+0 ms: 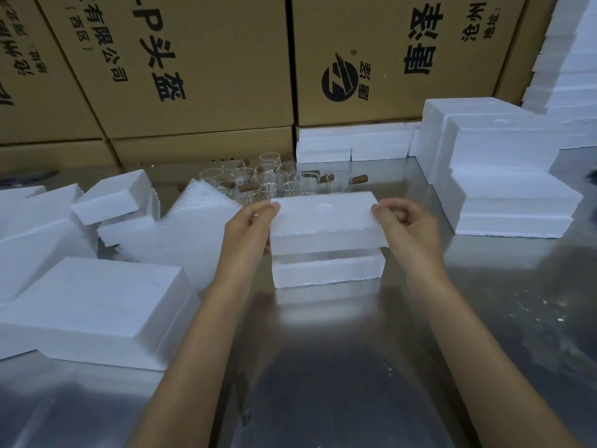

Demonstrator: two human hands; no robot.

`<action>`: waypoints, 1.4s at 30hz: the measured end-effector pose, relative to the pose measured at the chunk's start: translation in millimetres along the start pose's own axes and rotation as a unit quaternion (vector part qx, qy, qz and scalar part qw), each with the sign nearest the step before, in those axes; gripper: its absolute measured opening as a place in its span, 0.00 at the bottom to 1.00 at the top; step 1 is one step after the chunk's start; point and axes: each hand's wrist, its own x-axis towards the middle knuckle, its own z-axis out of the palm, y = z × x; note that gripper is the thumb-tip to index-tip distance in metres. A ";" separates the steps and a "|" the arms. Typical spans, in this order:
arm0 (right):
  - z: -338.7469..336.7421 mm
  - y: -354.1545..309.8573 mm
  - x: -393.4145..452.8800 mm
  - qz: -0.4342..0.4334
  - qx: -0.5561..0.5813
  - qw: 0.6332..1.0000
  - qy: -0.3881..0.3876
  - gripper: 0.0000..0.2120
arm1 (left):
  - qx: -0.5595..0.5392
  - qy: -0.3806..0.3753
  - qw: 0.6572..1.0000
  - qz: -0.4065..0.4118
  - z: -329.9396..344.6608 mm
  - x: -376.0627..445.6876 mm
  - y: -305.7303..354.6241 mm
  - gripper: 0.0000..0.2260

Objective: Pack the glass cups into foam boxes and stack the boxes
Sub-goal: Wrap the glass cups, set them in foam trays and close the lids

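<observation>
A white foam lid (326, 221) hangs just above a white foam box base (328, 270) at the middle of the metal table (355, 367). My left hand (248, 227) grips the lid's left end, thumb on top. My right hand (403, 224) pinches its right end. A narrow gap shows between lid and base; what lies inside the base is hidden. Behind them stand several clear glass cups (274, 179) with brown wooden handles.
Loose foam pieces and a bubble-wrap sheet (200, 215) lie at the left, with a large foam box (97, 308) in front of them. Stacked foam boxes (507, 176) stand at the right. Cardboard cartons (200, 66) wall the back.
</observation>
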 end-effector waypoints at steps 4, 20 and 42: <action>1.2 8.4 1.6 0.023 -0.031 0.999 -0.014 0.05 | 0.029 0.011 0.999 -0.009 -0.5 1.7 -2.5 0.09; -4.9 11.3 -0.5 0.107 -0.002 0.992 -0.073 0.12 | 0.038 -0.090 0.986 -0.133 -19.6 11.2 -7.8 0.18; -7.9 15.5 -8.5 0.167 0.039 0.958 -0.229 0.21 | 0.098 -0.031 0.988 -0.114 -0.4 -1.8 -11.2 0.12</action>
